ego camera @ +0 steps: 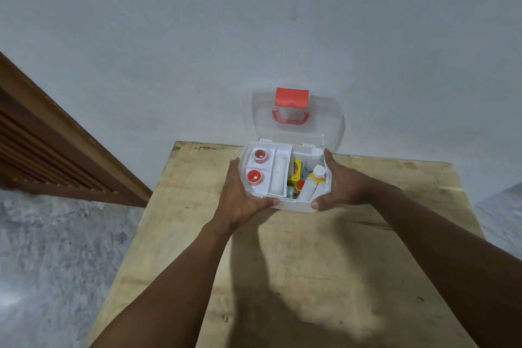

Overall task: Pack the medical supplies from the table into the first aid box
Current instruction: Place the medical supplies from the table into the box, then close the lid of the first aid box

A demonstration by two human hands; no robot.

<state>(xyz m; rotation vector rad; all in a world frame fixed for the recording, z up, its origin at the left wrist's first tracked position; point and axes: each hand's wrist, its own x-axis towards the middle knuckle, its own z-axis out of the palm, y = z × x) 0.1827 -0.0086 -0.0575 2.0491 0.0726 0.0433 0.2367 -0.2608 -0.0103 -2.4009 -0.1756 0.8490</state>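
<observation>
- As far as the head view shows, every supply in sight already sits inside the first aid box (293, 205), so packing looks all but done.
- Box position: far edge of the tabletop (310, 263), roughly midway along it. Its lid (324, 124) is swung up and leans back toward the wall (254, 37).
- Left hand (243, 198): wrapped on the box's left wall, thumb across the front wall. Holding the box.
- Right hand (343, 183): fingers along the right wall, thumb on the front corner. Also holding the box.
- Contents, left half: white tray (261, 189) with two red-cored tape rolls (259, 154) in the small cells and a white roll (278, 175) in the long cell.
- Contents, right half: yellow carton (295, 171), yellow bottle (318, 173) with a white cap, plus more white bottles and rolls. It's packed tight, so the smaller bits are probably more supplies, but I can't name them from here.
- Left to do, my read: drop the lid and snap the red latch (291, 96).
- Risk: an upright bottle could foul the lid, so check before pressing.
</observation>
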